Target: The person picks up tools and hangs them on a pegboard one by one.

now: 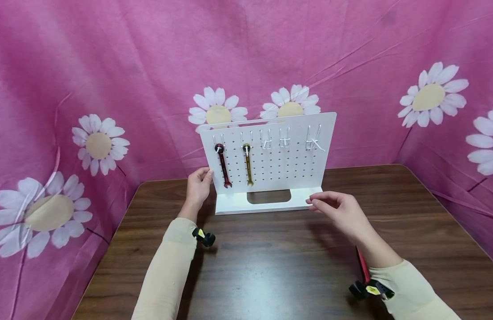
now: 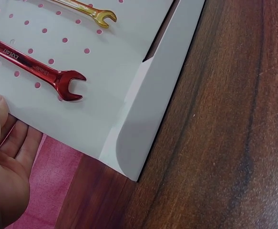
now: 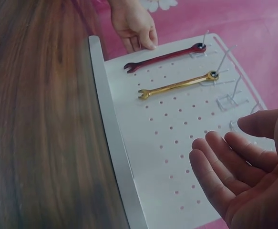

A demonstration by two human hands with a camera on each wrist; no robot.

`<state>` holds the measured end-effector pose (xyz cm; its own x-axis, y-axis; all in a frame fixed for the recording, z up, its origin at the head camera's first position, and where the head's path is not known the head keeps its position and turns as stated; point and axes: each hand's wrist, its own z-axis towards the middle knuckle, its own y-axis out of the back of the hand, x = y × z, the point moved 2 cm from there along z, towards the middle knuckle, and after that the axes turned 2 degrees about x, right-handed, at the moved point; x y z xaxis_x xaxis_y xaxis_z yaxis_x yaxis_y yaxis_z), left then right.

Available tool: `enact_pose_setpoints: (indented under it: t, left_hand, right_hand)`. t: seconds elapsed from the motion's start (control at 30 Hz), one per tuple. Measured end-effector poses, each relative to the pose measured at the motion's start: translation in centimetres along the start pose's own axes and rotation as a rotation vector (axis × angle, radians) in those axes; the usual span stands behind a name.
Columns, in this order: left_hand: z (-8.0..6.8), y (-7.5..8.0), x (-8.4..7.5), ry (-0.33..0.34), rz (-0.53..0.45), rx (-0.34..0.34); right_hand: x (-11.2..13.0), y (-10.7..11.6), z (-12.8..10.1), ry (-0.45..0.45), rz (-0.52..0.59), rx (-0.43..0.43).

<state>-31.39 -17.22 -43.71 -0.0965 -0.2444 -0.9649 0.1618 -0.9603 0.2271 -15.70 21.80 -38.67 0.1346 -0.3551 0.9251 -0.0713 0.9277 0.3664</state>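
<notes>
Two bare hands flank a white pegboard stand on a dark wood-grain tabletop (image 1: 270,266).

The left hand (image 1: 197,186) rests with fingers straight against the left edge of the smooth, perforated pegboard (image 1: 278,169); a glossy red wrench (image 1: 222,165) and a gold wrench (image 1: 248,163) hang from wire hooks. The right hand (image 1: 338,211) hovers loosely open, holding nothing, just beside the base's right corner. Bare tabletop spreads wide in front; pink daisy cloth (image 1: 110,66) hangs behind.

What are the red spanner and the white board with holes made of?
The red spanner looks like metal with a shiny coloured coating: it gleams with bright highlights. The white board seems to be thin sheet metal painted matt white, or perhaps plastic: it is bent into a foot with a smooth curve, and the holes are neat and even.
</notes>
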Motion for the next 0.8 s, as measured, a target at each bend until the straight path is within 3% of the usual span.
enact_pose_setpoints:
  t: [0.33, 0.8]
  left_hand:
    - [-0.2, 0.1, -0.1, -0.046, -0.014, -0.026]
    - [-0.3, 0.1, -0.3, -0.007, -0.004, -0.009]
  right_hand:
    - [-1.3, 1.6, -1.8, -0.036, -0.023, -0.005]
    - [-3.5, 3.2, -4.3, -0.044, -0.09, 0.001]
